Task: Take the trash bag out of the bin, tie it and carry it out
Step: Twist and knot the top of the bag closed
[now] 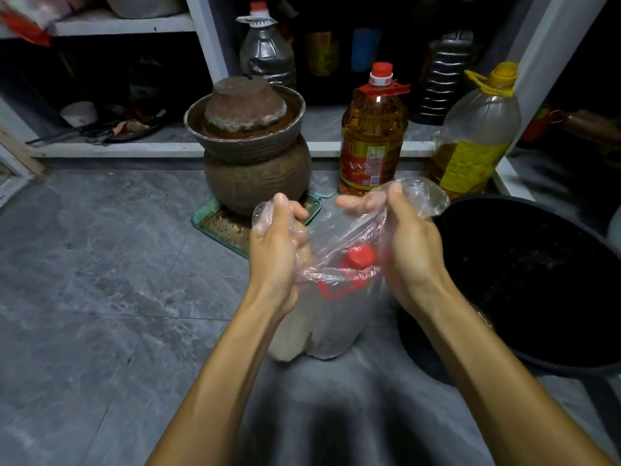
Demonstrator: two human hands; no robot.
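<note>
Clear, thin plastic: the trash bag [336,297] is standing on the grey floor [100,264] just left of the black bin [537,280], already out of it. A red-capped bottle [358,260] is showing through the film. Left hand [275,250] is closing on one gathered corner of the bag mouth; right hand [406,243] is pinching the other corner, loose film bunching above its fingers. Both are gripping plastic, nothing else. Brown clay jar [255,146] is sitting beyond the bag; oil bottle [373,136] beyond that. Judgement: film is soft, slippery and likely to tear; load looks light. Best hold is the two twisted corners, crossing them above the cap to knot.
</note>
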